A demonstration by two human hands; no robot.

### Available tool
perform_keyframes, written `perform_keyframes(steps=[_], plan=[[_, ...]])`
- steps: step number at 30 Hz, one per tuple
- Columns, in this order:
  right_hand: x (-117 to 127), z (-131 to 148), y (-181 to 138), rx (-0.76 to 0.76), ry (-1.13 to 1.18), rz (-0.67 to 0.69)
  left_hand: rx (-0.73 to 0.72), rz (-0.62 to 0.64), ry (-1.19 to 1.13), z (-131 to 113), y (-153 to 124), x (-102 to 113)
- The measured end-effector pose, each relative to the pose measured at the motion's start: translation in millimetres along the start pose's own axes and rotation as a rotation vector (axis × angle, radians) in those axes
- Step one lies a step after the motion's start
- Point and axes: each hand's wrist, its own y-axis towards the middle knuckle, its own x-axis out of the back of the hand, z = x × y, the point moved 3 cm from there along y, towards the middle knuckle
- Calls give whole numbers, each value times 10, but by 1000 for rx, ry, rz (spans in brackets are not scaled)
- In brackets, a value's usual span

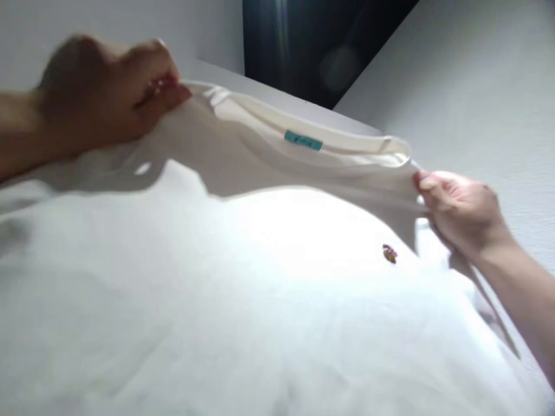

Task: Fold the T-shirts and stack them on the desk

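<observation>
A white T-shirt [269, 277] fills most of the view, its upper edge stretched between my two hands. My left hand [117, 86], closed at the upper left, pinches the fabric near one shoulder. At the right, my right hand [463, 208] grips the other shoulder between thumb and fingers. The round neckline lies between them, with a teal label [303, 140] inside the back collar. A small coloured emblem [389, 253] sits on the chest, toward my right hand. Light falls strongly on the middle of the shirt, and the top is in shadow. The lower hem is out of view.
Behind the shirt stands a pale wall [485, 86] on the right, with another light surface [130, 23] at the upper left. A dark panel [312, 52] with a faint reflection lies between them at the top.
</observation>
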Motion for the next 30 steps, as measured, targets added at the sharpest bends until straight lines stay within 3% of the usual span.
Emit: perform_keyframes(steps=[3,7,9,12,16,20,24,30], plan=[[-644,-126,-388,-2,-16,170,0,166,21,-59,-354,-549],[-2009,-283,-1215,-59,-145,531,-8,606,-48,-197,-1184,-1744],[-2642,-268,-1771,-140,-242,785,-6,760,-85,-450,-1735,-2254],[-3230,-32,-2618,-164,-244,953,62,940,-125,-1020,-2667,-2706],[-3514,393,-3601,-135,-165,1094,94,1194,-273,-1754,-3895,-2828],[-3631,505,-4348,-157,-44,1228,177,1362,-316,-1998,-4766,-2780],[-3670,347,-4786,-243,-7,1349,266,1408,-327,-1957,-5122,-2759],[-3623,295,-4911,-224,-22,1222,277,1351,-314,-1952,-5184,-2768]])
